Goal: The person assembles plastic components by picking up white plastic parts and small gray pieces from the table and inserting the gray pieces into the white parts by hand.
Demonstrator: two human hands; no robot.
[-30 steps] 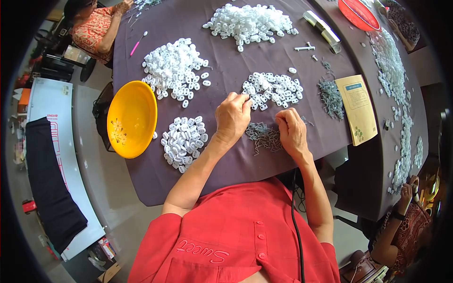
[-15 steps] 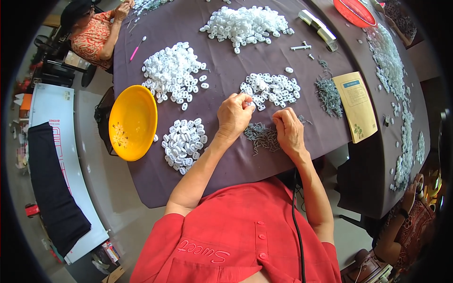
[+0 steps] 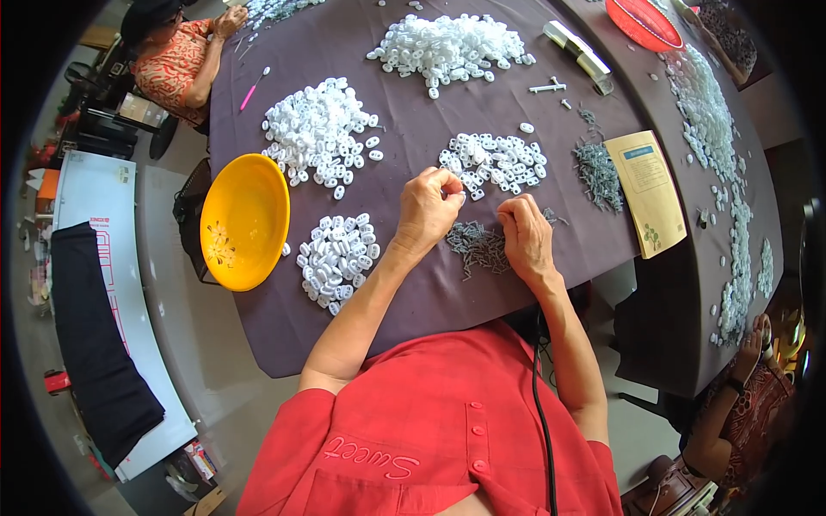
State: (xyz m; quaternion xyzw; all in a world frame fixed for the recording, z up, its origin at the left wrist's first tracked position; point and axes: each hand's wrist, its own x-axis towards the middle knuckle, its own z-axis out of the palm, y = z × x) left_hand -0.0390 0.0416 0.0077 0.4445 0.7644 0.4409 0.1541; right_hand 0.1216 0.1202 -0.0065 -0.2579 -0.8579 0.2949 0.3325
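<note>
Over the table's near side my left hand (image 3: 428, 211) is closed in a pinch, with the edge of a white oval plastic piece at its fingertips. Just beyond it spreads a small heap of similar two-holed oval pieces (image 3: 497, 163). To its right, my right hand (image 3: 527, 239) has its fingers pressed together; whatever they hold is hidden. A pile of small grey screws (image 3: 478, 248) lies between the two hands. Nearer my left forearm is another heap of white ovals (image 3: 334, 258).
Larger white heaps (image 3: 314, 125) (image 3: 452, 50) lie farther off. A yellow bowl (image 3: 274, 219) stands at left, a pink-handled tool (image 3: 250, 94) beyond it. More grey screws (image 3: 597, 176) lie beside a tan packet (image 3: 647, 193). Other people sit around the tables.
My left fingertips have shifted slightly, staying pinched. My right hand looks the same. The whole view has moved a little.
</note>
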